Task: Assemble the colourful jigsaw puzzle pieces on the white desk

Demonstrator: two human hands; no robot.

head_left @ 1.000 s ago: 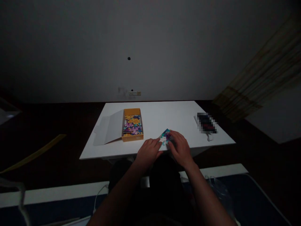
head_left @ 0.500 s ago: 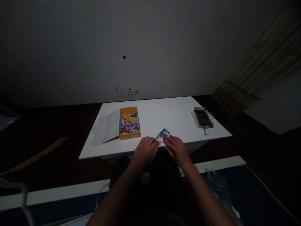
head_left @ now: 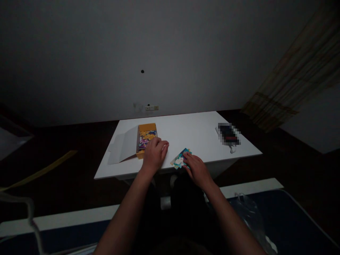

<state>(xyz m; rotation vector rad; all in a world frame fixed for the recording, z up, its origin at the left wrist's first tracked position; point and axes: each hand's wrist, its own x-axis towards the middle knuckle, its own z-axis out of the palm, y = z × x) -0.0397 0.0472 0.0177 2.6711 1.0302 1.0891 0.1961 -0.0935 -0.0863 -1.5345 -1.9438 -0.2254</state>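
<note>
One small joined puzzle section lies at the near edge of the tabletop, under your right hand, grip unclear; many pieces remain in the open box; your left hand, fingers curled, contents unclear, overlaps it.

Table: smooth, matt top. At table's left, box: matt cardboard. At table's near edge, puzzle pieces: printed card. Before table, bag: clear, shiny plastic.
</note>
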